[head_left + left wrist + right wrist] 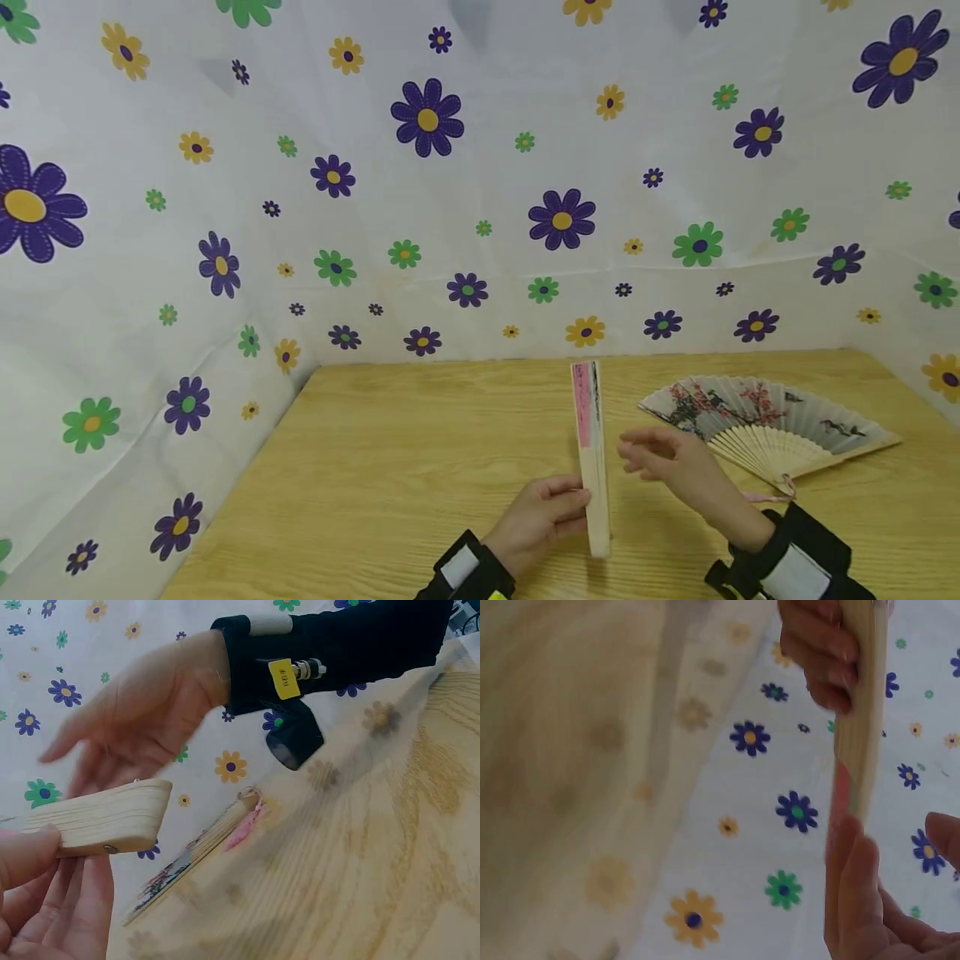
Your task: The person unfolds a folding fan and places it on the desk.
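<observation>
My left hand (pixel 538 518) grips a folded hand fan (pixel 594 467) by its pale wooden lower part, holding it upright over the table. Pink and dark printed edges show along the fan's upper half. In the left wrist view the fan's rounded wooden end (pixel 142 817) and a small rivet (pixel 110 849) are visible, with the thumb lying along the sticks. To the right of the fan, my right hand (pixel 678 473) is held with its fingers relaxed, apart from the fan in the head view. Nothing is in the right hand.
Behind my right hand, a spread fan (pixel 750 421) painted with red blossoms and birds lies on the wooden table (pixel 420 450), its pink tassel (pixel 767 497) toward me. A white flower-patterned cloth (pixel 480 167) hangs along the back and sides.
</observation>
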`<state>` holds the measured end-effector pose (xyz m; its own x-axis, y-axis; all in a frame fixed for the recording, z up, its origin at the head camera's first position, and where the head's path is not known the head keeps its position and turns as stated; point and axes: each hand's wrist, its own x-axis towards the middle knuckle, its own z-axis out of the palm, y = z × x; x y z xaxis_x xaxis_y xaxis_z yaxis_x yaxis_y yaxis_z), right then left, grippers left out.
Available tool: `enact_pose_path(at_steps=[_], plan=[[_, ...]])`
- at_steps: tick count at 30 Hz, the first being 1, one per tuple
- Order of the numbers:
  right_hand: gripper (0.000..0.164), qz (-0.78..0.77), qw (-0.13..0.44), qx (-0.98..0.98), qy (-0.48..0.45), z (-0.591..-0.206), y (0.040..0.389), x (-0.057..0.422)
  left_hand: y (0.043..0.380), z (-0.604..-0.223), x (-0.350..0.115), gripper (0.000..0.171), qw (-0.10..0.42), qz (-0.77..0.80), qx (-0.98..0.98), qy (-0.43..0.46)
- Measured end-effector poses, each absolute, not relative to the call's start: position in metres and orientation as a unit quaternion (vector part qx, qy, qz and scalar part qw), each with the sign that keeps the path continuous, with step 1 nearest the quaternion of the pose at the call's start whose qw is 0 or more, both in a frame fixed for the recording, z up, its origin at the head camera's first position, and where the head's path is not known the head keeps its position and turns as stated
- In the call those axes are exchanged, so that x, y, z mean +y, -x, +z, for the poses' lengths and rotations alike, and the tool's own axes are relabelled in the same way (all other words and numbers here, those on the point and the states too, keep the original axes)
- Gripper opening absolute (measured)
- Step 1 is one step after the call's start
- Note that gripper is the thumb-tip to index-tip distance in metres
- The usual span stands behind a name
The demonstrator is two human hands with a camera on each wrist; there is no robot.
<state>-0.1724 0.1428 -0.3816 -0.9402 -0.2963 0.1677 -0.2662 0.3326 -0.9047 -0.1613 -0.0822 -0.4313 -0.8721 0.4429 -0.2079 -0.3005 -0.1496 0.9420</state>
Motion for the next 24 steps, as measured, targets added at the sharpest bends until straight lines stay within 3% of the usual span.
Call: enact_pose_path(at_steps=[2,4,10,24], plan=[[0.046,-0.574,0.125,0.798,0.13,-0.39,0.174,0.143,0.161,-0.436,-0.078,0.036,0.245,0.75,0.611,-0.06],[0.046,-0.581,0.175,0.786,0.12,-0.397,0.175,0.141,0.159,-0.439,-0.076,0.034,0.242,0.737,0.628,-0.062],[0.032,-0.593,0.157,0.783,0.108,-0.407,0.17,0.136,0.155,-0.443,-0.072,0.029,0.21,0.695,0.684,-0.068],[0.028,-0.606,0.142,0.779,0.077,-0.41,0.167,0.134,0.153,-0.441,-0.071,0.028,0.183,0.702,0.685,-0.059]])
